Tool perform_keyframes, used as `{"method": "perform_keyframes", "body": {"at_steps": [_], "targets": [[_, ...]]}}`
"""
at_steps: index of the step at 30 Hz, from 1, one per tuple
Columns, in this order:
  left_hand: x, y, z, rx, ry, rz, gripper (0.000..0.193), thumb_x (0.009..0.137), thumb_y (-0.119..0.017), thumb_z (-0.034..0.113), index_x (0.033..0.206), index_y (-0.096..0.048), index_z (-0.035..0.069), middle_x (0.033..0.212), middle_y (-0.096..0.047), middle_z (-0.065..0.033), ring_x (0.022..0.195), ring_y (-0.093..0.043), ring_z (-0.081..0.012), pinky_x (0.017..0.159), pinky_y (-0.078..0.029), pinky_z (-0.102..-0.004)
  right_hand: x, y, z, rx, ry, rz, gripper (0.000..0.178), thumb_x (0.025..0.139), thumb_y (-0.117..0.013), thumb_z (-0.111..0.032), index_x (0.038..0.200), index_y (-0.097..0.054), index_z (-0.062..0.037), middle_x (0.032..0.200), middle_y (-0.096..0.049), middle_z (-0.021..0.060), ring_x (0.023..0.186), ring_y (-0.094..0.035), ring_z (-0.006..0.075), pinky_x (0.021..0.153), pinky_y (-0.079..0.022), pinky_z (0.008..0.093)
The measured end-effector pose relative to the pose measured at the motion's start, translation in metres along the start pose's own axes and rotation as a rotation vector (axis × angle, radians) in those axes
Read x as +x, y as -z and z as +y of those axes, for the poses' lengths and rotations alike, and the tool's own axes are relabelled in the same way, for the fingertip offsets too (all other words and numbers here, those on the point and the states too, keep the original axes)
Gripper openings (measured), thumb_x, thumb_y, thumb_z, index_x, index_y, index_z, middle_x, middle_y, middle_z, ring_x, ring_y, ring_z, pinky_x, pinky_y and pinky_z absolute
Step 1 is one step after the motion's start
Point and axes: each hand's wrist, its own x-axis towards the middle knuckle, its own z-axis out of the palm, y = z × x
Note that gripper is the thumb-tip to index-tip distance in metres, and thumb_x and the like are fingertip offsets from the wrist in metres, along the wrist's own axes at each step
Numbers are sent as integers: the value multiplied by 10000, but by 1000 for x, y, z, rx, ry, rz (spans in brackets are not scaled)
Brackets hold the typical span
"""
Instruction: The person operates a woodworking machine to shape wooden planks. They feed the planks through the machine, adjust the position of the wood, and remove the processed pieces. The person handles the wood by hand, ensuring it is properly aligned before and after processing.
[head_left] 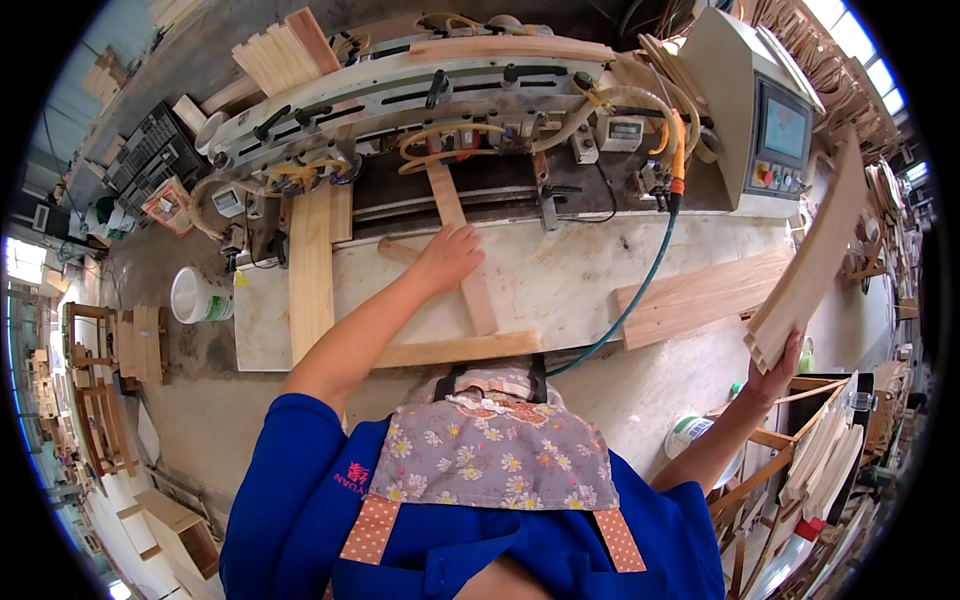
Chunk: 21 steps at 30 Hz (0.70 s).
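Observation:
My left hand [452,258] reaches over the pale worktable [560,270], its fingers curled down on a narrow wooden strip [478,305]. The strip's far end lies under the clamps of a long machine [440,90]. Beside that hand a short wood piece [398,251] lies at a slant. Out to the right, my right hand [778,370] grips the near end of some long wooden boards [815,250], held together and tilted up and away. A wide board [311,270] runs from the machine toward me at left.
Another strip [460,348] lies along the table's near edge. A broad plank [705,295] lies at the table's right, with a blue hose [645,280] beside it. A control panel [780,130] stands at far right. Left of the table is a white bucket [197,296]; a wooden rack [775,440] stands right.

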Motion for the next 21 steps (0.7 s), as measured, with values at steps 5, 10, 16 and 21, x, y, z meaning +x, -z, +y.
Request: {"method": "perform_keyframes", "body": {"at_steps": [5,10,16,21], "targets": [[-39,-2,-27,-25,35,-167,430,697,-693,95,1114,-590,119,1156,-571,-114,1228,-460,-316,1050,-369,-438,-1,-49,-1,-68,23,-207,616,902,-608,-287,1393,-367,-4,1231,-552,143,1069,-586,245,915,-497,372],[-42,103,-13,-323,14,321,765,671,-770,132,1362,-442,120,1340,-485,-151,1222,-473,-337,1000,-419,-429,16,-153,-10,-86,-57,-541,720,828,-658,-321,1381,-368,39,1237,-548,167,1075,-587,252,927,-486,361],[15,295,-14,-89,-176,966,777,668,-758,96,1376,-438,101,1373,-470,-143,1231,-474,-330,1004,-427,-390,47,-326,-19,-132,-304,-718,656,826,-653,-285,1328,-432,74,1200,-587,172,1021,-622,216,862,-506,288],[68,330,-105,38,-172,1037,406,723,-721,95,1123,-654,79,1027,-672,-138,943,-637,-276,815,-512,-339,110,-413,-11,-149,-513,-879,586,912,-577,-389,1283,-481,56,1088,-648,168,882,-679,231,763,-565,289]]}}
